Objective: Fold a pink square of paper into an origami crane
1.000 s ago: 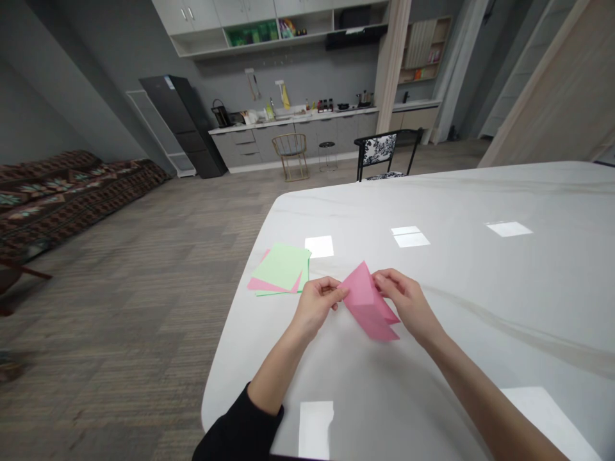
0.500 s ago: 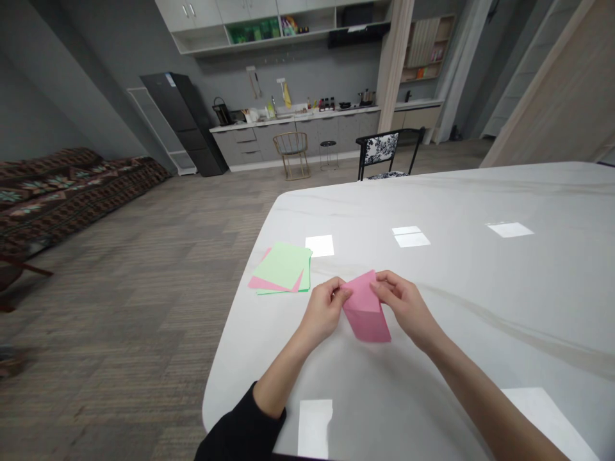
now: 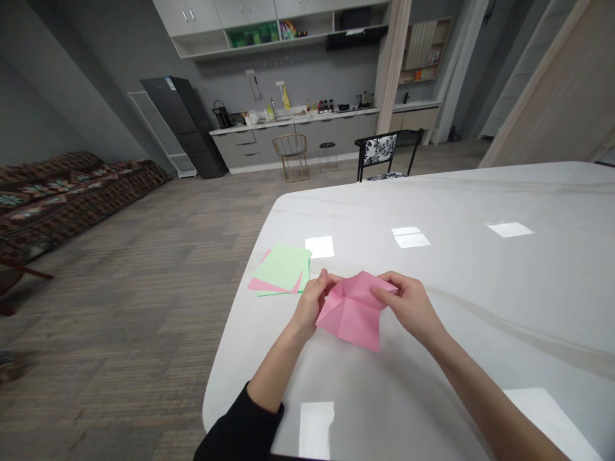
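Note:
A creased pink paper [image 3: 355, 310] is spread open between my hands, above the white table [image 3: 269, 358]. My left hand [image 3: 311, 303] holds its left side, with the fingers partly behind the sheet. At its right corner, my right hand [image 3: 407, 303] pinches the paper, thumb on top and fingers beneath. Fold lines cross near the middle of the sheet. Left of my left hand, light green sheets [image 3: 284, 265] lie on the table with a pink sheet [image 3: 273, 285] showing from under the top one.
Beyond the table's far edge stands a black chair [image 3: 380, 151] with a patterned back. Farther off are a gold wire chair [image 3: 291, 148], a round stool [image 3: 328, 146], a kitchen counter [image 3: 307, 118] and a dark fridge [image 3: 185, 121]. A covered couch [image 3: 72, 192] is at the left.
The pink paper has gone from folded over to opened out, showing its creases. My left hand has shifted slightly left and turned; my right hand keeps its pinch.

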The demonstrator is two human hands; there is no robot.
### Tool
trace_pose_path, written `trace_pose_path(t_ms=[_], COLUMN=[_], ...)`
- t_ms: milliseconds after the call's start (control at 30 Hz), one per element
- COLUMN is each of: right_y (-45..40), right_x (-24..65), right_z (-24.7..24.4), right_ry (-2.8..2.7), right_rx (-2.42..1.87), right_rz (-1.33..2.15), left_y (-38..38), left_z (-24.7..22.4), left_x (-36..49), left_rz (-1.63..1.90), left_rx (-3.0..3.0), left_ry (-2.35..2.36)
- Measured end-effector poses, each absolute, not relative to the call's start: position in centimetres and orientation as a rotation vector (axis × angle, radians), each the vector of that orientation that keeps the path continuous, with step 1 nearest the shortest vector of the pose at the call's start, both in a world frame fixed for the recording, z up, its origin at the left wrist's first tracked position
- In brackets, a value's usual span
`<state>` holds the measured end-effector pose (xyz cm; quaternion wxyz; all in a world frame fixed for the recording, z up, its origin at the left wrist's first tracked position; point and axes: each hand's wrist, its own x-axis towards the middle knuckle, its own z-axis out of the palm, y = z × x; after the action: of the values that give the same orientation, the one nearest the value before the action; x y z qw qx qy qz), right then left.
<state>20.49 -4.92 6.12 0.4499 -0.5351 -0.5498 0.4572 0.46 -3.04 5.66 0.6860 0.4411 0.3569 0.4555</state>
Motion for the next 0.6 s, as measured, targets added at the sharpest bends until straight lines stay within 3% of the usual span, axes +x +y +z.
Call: trace_pose_path(t_ms=[233, 433, 600], right_y=[-5.0, -5.8, -6.1], right_x=[20.8, 19.7, 18.7], right_z=[6.1, 6.5, 6.1], right_ry=[-1.254, -1.335, -1.481], right_rx=[-1.243, -1.249, -1.239], right_rz=[1.200, 1.229, 1.025], left_y=[-3.3, -3.3, -3.3], left_z=[6.0, 5.7, 5.3], left_x=[0.4, 0.7, 1.3], left_rz=[0.796, 0.840, 0.986], left_rx=[1.009, 0.938, 0.827], left_ry=[0.812, 0.820, 0.810])
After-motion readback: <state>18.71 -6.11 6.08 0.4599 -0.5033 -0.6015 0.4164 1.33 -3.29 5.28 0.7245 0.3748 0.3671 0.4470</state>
